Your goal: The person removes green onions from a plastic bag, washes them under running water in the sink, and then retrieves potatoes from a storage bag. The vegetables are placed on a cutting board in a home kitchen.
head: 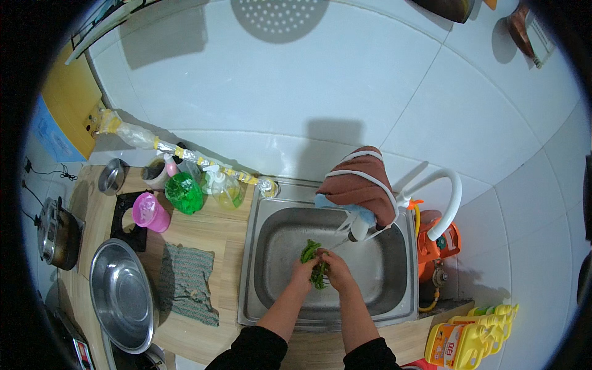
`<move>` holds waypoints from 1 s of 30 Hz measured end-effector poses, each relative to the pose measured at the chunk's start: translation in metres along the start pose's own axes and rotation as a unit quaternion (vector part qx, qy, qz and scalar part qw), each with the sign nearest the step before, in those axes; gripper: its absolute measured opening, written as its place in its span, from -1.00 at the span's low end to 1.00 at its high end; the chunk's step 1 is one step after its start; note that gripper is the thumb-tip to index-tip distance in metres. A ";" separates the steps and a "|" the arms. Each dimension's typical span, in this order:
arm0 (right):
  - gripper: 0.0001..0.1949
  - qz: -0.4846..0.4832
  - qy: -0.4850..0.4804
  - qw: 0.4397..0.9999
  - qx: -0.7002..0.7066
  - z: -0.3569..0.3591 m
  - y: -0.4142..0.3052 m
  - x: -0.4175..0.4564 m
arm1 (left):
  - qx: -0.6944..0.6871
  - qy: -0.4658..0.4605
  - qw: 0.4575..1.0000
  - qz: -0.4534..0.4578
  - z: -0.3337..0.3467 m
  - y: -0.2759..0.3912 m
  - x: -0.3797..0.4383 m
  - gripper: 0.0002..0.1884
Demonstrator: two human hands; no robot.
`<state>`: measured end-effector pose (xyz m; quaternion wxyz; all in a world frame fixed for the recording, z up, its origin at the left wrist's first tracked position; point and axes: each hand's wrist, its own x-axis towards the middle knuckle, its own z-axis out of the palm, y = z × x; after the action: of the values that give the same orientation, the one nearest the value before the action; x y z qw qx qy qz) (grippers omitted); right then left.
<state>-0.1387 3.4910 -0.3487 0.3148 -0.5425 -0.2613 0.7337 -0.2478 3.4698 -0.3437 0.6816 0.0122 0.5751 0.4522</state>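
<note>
Both my hands are over the basin of a stainless steel sink (370, 286), gripping one bunch of green vegetables (318, 277) between them. My left hand (303, 273) has it from the left side, and my right hand (336, 269) from the right, fingers curled around the stems or leaves. Some green pokes out above and below the fingers. Just above my right hand, a thin stream of water runs from the faucet spout (358, 230). Brown and blue cloths (358, 185) with white straps hang over the faucet, hiding much of it.
On the wooden counter to the left are a metal basin (125, 296), a patterned cloth (188, 284), a pink cup (151, 213), a green container (184, 193) and a pump bottle (226, 190). Right of the sink stand a curved white pipe (451, 199), an orange gas cylinder (428, 245) and yellow jugs (458, 344).
</note>
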 end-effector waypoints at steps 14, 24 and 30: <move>-0.80 0.001 -0.044 0.982 0.186 -0.004 -0.024 0.008 | 0.477 0.069 0.824 0.297 -0.031 -0.010 0.058 -0.51; -0.79 -0.077 0.033 0.942 0.324 -0.004 -0.027 0.018 | 0.371 -0.151 0.855 0.330 0.008 -0.014 0.005 -0.55; -0.84 -0.108 0.092 0.985 0.099 0.011 -0.032 0.007 | 0.310 -0.167 0.893 0.279 0.003 -0.013 0.009 -0.55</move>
<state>-0.1448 3.5168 -0.3267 0.4671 -0.5424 -0.2143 0.6647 -0.2388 3.4695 -0.3567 0.5748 0.4587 0.5368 0.4136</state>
